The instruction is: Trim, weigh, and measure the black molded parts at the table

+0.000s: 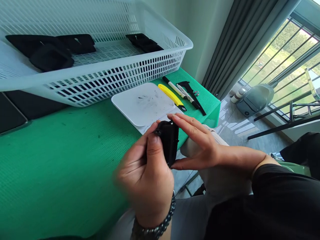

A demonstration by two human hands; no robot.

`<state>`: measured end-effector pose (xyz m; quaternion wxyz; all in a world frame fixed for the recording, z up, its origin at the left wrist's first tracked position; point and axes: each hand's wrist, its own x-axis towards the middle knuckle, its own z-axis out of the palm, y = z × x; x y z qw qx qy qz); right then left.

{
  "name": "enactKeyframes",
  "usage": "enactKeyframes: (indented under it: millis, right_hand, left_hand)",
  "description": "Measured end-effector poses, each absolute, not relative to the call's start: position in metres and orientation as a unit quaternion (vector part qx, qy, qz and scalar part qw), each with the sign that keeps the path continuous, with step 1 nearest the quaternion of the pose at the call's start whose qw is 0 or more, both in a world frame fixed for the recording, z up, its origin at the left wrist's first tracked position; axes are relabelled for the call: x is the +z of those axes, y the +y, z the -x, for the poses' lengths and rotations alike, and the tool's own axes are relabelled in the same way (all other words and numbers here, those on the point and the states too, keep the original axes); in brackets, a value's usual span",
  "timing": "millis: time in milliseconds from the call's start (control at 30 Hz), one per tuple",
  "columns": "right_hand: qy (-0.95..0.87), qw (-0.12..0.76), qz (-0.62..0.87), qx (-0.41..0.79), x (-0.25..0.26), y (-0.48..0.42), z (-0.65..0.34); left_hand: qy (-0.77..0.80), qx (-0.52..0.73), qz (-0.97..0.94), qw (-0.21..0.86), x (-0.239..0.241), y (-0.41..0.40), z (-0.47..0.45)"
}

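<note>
Between my two hands is a small black piece with a raised rim [170, 143]; its exact kind does not show. My left hand [150, 173] is closed around its left side, thumb pressed on the near face. On the other side, my right hand [200, 140] grips it with fingertips at the top edge and the thumb at the bottom. Just beyond the piece lies a white tray-like plate [145, 103] with dark specks on it. Beside that plate rests a yellow utility knife [171, 95].
A white slotted basket [112, 76] with several black pieces [52, 58] stands at the back. Markers [187, 95] and a black caliper [193, 96] lie on the green mat [62, 160] near its right edge. A dark flat device [11, 113] sits at left; a backpack [256, 98] is on the floor.
</note>
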<state>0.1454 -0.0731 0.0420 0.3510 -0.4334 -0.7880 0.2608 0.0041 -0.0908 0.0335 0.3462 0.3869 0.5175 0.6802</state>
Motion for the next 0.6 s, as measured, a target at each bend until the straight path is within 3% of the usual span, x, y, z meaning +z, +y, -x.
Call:
enactKeyframes:
  millis: [133, 267, 400, 600]
  right_hand:
    - [-0.793, 0.390, 0.413, 0.219, 0.039, -0.076, -0.146]
    - [-0.748, 0.415, 0.460, 0.237, 0.038, -0.072, -0.145]
    - [-0.729, 0.434, 0.466, 0.249, 0.036, -0.068, -0.144]
    - [-0.796, 0.379, 0.385, 0.272, 0.033, -0.075, -0.138]
  left_hand:
    - [0.540, 0.667, -0.434, 0.274, 0.036, -0.092, -0.003]
    - [0.540, 0.655, -0.453, 0.270, 0.034, -0.094, -0.001]
    - [0.540, 0.640, -0.469, 0.280, 0.029, -0.092, 0.004]
    - [0.511, 0.630, -0.444, 0.382, 0.027, -0.082, 0.014]
